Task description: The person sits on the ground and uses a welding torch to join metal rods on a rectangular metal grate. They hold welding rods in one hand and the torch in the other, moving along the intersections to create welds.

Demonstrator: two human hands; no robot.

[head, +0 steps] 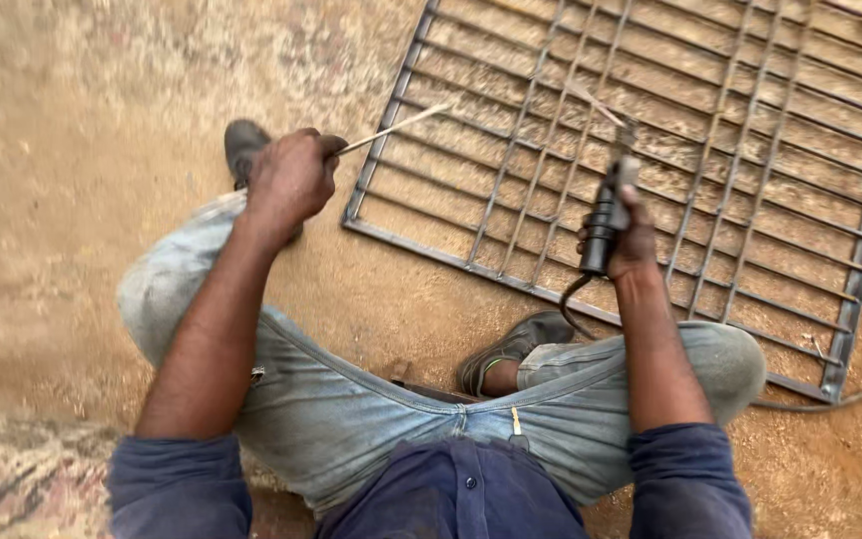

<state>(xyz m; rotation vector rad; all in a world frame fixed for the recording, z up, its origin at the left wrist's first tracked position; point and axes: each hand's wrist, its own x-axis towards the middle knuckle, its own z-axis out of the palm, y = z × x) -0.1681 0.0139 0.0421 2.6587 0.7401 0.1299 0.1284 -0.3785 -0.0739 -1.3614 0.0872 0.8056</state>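
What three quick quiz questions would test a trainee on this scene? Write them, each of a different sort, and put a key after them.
1. True or false: the right hand holds a black electrode holder above the metal grille.
2. What does the left hand grip? A) a hammer B) a thin welding rod C) a paintbrush
3. Fill in: the grille lies flat on the sandy ____.

Key
1. True; a cable curls from the bottom of the holder.
2. B; the rod points towards the grille's left edge.
3. ground
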